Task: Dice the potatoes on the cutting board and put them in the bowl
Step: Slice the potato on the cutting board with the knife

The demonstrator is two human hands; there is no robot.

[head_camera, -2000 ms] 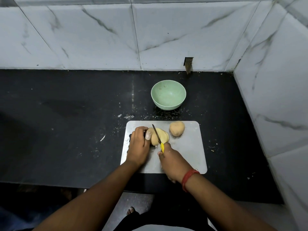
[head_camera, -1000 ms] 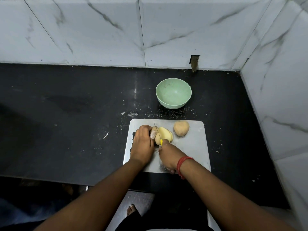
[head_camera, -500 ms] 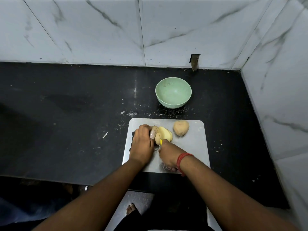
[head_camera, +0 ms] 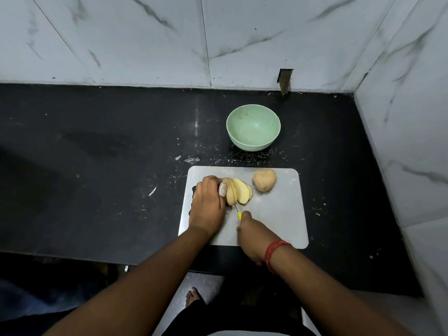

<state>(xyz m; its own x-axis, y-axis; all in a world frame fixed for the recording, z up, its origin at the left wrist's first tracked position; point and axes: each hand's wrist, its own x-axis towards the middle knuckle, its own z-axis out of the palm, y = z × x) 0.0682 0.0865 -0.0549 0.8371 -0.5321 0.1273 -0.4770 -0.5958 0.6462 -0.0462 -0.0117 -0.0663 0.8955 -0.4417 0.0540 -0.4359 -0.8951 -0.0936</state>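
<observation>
Seen from above, a person slices a potato on a cutting board (head_camera: 278, 214) lying on a black surface (head_camera: 97, 166).

Left hand (head_camera: 208, 204) curls over the partly sliced potato (head_camera: 236, 194), steadying it; cut slices lean to the right. Right hand (head_camera: 254, 234), a red thread bracelet (head_camera: 274, 253) on its wrist, grips a yellow-handled knife (head_camera: 236, 209) with the blade in the potato. Just beside the slices sits a whole unpeeled potato (head_camera: 264, 179). Beyond the board stands a pale green bowl (head_camera: 253, 127), near the marble-tiled wall (head_camera: 218, 40).

Left hand (head_camera: 208, 206) curled palm-down; right hand (head_camera: 252, 235) in closed grip.
</observation>
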